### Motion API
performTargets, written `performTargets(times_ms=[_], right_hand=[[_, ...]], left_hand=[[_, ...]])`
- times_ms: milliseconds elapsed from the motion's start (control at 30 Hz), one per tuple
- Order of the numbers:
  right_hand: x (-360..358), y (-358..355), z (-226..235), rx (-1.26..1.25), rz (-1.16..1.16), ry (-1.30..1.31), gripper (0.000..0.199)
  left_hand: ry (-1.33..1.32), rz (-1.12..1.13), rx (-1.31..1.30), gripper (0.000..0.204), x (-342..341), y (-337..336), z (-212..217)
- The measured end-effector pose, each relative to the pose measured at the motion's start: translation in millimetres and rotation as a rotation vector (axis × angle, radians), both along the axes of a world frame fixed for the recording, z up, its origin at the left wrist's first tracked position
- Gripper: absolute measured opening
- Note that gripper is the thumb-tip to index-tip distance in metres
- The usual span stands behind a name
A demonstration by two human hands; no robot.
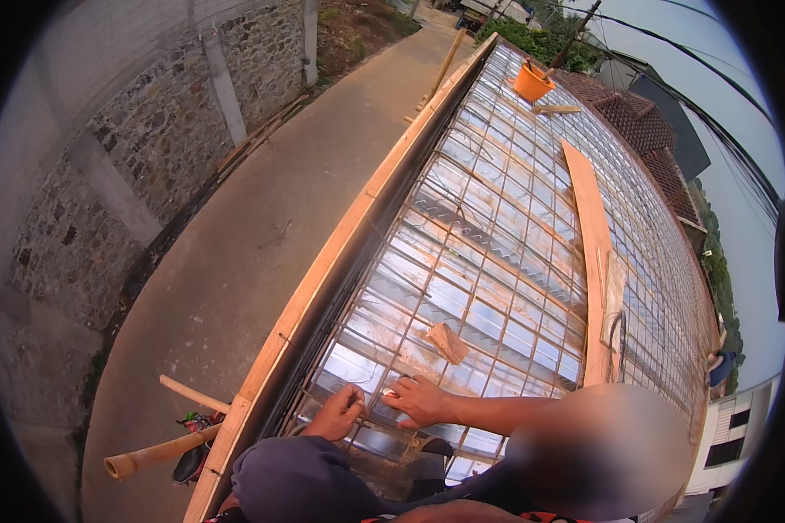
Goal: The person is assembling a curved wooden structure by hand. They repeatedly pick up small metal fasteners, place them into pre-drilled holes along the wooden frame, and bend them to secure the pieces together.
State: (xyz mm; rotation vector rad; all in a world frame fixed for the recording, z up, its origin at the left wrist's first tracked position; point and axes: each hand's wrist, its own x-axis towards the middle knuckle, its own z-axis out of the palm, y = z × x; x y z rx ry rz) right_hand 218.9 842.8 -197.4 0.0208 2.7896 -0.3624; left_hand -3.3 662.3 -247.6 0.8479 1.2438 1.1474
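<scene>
Neither of my own hands shows in the head view. Right below me crouches another person in dark clothes (296,479). Both of that person's bare hands rest on the rebar mesh (497,218) at its near edge. One hand (336,414) grips a bar with curled fingers. The other hand (419,401) lies beside it, pinching something small and pale that I cannot make out. The mesh lies over shiny corrugated metal decking (449,296).
A wooden edge board (323,279) borders the deck on the left, with a drop to a concrete path (262,244) and a stone wall (105,174). On the mesh lie a long plank (589,253), a small wood block (447,342) and an orange bucket (532,83). A bamboo pole (153,453) juts out below.
</scene>
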Motion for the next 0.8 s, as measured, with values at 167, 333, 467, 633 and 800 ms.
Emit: performTargets(times_ms=[167, 333, 467, 633, 800], right_hand=[[-24, -20, 11, 0.048, -0.007, -0.038, 0.066], [-64, -6, 9, 0.162, 0.066, 0.485, 0.058], [-84, 0, -15, 0.171, 0.046, 0.293, 0.041], [-80, -16, -46, -0.180, -0.197, 0.281, 0.008], [-85, -14, -13, -0.229, -0.274, 0.228, 0.012]], left_hand=[[0.357, 0.125, -0.032, 0.007, -26, 4, 19], [0.598, 0.201, -0.044, 0.011, -20, -14, 1], [0.608, 0.443, -0.096, 0.012, -8, -10, 7], [0.627, 0.612, -0.227, 0.024, -11, -28, -14], [0.654, 0.639, -0.325, 0.043, -27, -28, -16]])
